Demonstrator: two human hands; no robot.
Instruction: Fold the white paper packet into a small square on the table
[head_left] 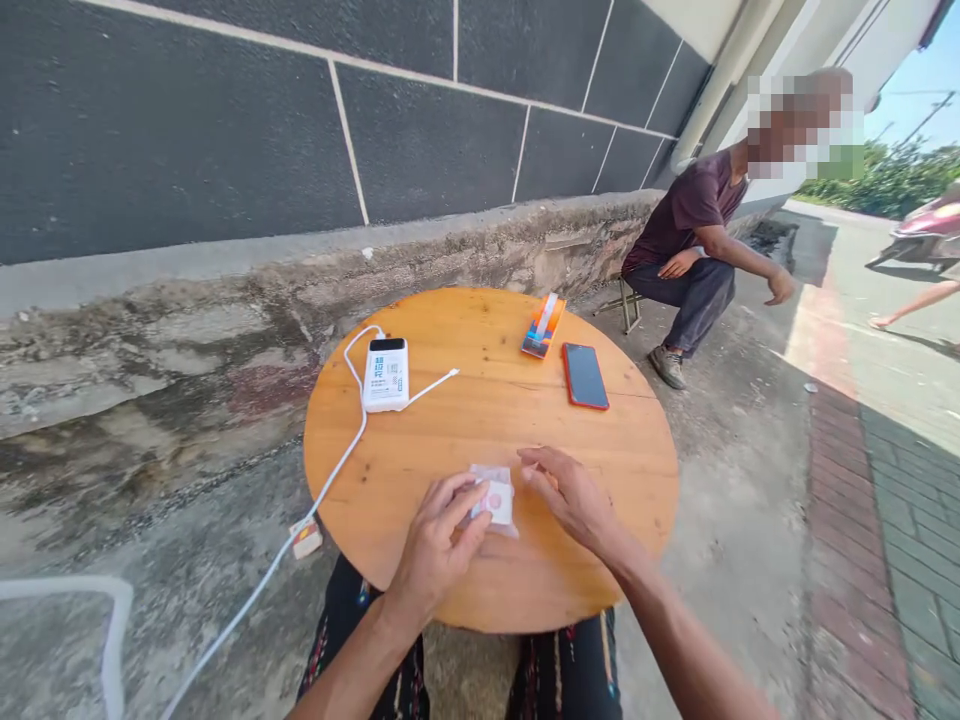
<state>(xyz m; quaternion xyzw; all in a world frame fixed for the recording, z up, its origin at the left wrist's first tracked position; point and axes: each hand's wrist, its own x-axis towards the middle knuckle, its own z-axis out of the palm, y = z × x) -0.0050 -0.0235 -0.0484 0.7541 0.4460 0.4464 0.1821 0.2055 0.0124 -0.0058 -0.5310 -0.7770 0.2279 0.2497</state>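
A small clear plastic packet (495, 500) with a white square and a pinkish round mark inside lies on the round wooden table (450, 590), near its front edge. The fingers of my left hand (442, 520) rest on the packet's left side, thumb and fingers apart. Just right of the packet, my right hand (570, 500) hovers over the tabletop with fingers loosely spread and nothing in them. What exactly the packet contains is too small to make out.
A white power bank (387, 376) with a white cable (341, 465) sits at the table's left. An orange-and-blue box (544, 326) and a red-edged phone (586, 376) lie at the back right. Beyond, a person (697, 230) sits on a stool by the tiled wall (225, 130).
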